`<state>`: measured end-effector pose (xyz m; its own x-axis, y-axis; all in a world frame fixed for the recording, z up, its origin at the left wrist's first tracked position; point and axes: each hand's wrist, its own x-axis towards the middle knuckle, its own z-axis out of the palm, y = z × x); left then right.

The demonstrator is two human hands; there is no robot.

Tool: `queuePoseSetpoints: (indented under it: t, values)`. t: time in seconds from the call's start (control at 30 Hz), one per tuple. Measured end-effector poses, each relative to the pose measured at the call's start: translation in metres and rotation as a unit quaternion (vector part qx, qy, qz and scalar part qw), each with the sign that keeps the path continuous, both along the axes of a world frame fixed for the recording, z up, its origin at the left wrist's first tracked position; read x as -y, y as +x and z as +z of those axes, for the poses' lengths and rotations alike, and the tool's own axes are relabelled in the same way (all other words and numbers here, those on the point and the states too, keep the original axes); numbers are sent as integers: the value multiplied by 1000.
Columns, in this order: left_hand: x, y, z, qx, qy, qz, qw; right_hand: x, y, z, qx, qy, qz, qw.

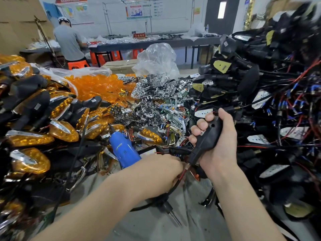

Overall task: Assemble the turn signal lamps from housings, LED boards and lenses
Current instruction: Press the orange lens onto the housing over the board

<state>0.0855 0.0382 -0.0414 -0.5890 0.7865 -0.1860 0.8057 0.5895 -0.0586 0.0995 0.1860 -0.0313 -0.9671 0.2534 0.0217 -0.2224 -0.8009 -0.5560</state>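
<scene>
Wiring step, I judge: right grip (221,141) wraps the housing (209,135); left grip (161,171), at its 7 o'clock, pinches the red wire (181,176); next, seat the LED board (202,112)

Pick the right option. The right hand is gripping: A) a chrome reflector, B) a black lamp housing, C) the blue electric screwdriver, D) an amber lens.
B: the right hand curls its fingers round a black lamp housing, while the blue electric screwdriver lies unheld among the parts and the left hand pinches the wires at the housing's stem end.
</scene>
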Motion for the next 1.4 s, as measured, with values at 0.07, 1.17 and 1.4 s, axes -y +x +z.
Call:
queuePoseSetpoints:
  t: [0.07, 1.17, 1.4]
  values:
    - [2, 0, 0, 1, 1, -12, 1000, 1, -1, 0, 1, -2, -4, 1000]
    - [-7, 12, 0, 168, 746, 205, 611, 46, -10, -16, 66, 158, -83, 982]
    - [-7, 11, -10, 86, 718, 210, 658, 55, -3, -19, 92, 227, -124, 962]
